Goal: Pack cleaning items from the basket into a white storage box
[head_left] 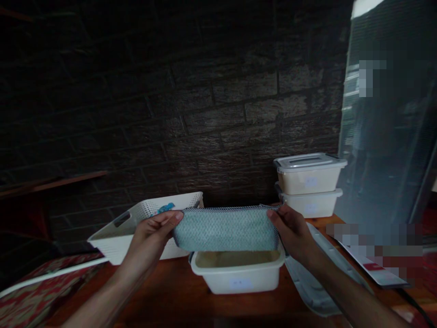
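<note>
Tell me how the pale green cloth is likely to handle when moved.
The pale green cloth is probably floppy: it looks thin and woven. It seems light, since the left hand and right hand just pinch its upper corners. Its textured surface probably isn't slippery.

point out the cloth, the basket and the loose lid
Cloth (227, 230): head view, middle of the side facing the camera
Basket (114, 249): head view, outer wall near its left corner
Loose lid (308, 288): head view, on its upper surface
</note>
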`<control>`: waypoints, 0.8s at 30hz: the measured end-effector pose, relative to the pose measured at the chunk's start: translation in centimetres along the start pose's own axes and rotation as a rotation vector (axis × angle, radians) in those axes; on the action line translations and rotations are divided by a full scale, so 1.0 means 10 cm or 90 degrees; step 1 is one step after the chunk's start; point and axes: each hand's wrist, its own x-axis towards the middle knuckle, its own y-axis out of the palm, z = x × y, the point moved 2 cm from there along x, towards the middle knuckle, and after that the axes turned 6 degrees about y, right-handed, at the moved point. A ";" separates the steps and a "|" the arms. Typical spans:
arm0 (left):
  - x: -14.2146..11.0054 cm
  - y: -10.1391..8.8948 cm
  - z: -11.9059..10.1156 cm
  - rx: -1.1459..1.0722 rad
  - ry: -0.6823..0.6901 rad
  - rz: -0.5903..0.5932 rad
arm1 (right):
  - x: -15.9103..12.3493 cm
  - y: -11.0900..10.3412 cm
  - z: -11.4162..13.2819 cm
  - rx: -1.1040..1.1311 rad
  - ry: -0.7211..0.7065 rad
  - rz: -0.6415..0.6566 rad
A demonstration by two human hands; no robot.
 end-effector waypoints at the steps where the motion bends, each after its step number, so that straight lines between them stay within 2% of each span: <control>1: 0.00 0.00 0.02 -0.002 -0.002 -0.002 | 0.00 0.01 0.01 -0.005 0.005 -0.004; 8: -0.01 -0.03 0.09 -0.004 -0.022 -0.035 | 0.00 0.02 0.04 -0.038 0.030 -0.013; 13: -0.01 -0.04 0.08 -0.016 -0.030 -0.013 | -0.01 0.01 0.00 -0.050 0.020 -0.012; 19: -0.02 -0.04 0.03 -0.027 0.001 -0.020 | 0.02 -0.03 0.03 -0.010 0.007 -0.011; 24: -0.05 0.04 -0.01 -0.011 0.049 -0.028 | 0.06 -0.09 0.03 0.020 0.008 -0.034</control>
